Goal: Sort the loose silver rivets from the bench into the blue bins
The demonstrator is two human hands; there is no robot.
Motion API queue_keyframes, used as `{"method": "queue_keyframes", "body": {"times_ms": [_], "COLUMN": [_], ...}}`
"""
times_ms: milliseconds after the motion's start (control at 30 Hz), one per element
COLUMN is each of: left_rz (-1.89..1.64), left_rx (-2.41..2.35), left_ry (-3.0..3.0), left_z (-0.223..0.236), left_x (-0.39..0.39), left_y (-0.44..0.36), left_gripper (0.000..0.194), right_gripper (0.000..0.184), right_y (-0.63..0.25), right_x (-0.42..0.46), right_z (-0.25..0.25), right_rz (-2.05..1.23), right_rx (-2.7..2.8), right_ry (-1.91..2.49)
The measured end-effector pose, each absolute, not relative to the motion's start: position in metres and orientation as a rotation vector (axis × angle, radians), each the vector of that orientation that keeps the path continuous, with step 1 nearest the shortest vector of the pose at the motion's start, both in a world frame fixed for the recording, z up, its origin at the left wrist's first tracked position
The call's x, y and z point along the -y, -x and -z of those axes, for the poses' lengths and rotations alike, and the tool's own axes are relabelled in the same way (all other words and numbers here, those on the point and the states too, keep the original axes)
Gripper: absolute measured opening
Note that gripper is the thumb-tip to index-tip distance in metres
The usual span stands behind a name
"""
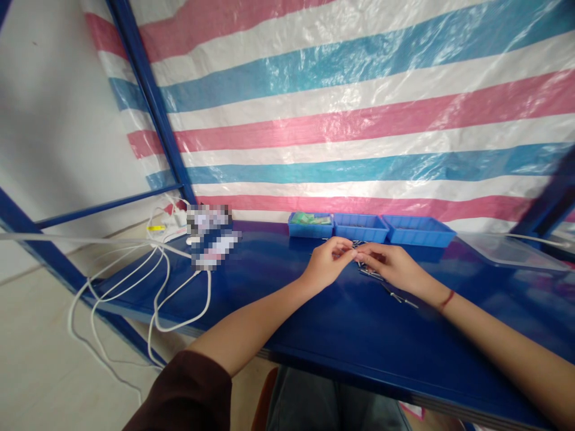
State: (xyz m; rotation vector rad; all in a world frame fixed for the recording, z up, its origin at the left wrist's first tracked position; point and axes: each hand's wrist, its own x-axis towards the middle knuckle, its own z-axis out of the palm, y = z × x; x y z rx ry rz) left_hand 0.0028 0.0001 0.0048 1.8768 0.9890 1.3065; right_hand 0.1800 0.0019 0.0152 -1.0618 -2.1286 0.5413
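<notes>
A glossy red, white and blue striped plastic sheet (359, 123) fills the upper frame behind a dark blue tabletop (314, 335). White looping cables (209, 299) crowd the left, well apart from the work. Three blue plastic bins (422, 239) stand right of centre. Before them the left hand (329, 258) and right hand (390, 266) meet, thumbs and forefingers pressed together, anything pinched being indistinct. Slim silvery metal pins (371, 274) lie loose beneath, partly hidden by the hands; handling seems unfinished.
</notes>
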Motion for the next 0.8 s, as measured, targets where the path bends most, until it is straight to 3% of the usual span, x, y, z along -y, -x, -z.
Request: {"method": "queue_keyframes", "body": {"times_ms": [167,800], "left_rz": [-1.302,-1.432], "left_rx": [-0.989,-0.936], "left_ry": [-1.878,-1.965], "left_z": [-0.009,-0.003], "left_x": [0.001,-0.004], "left_y": [-0.001,-0.001], "left_gripper": [0.016,0.018], "right_gripper": [0.043,0.038], "right_y": [-0.176,-0.165], "right_x": [-0.003,0.004], "right_z": [-0.011,-0.013], "right_rz": [-0.714,-0.779], "right_rx": [2.018,1.936], "right_ry": [1.036,0.975]}}
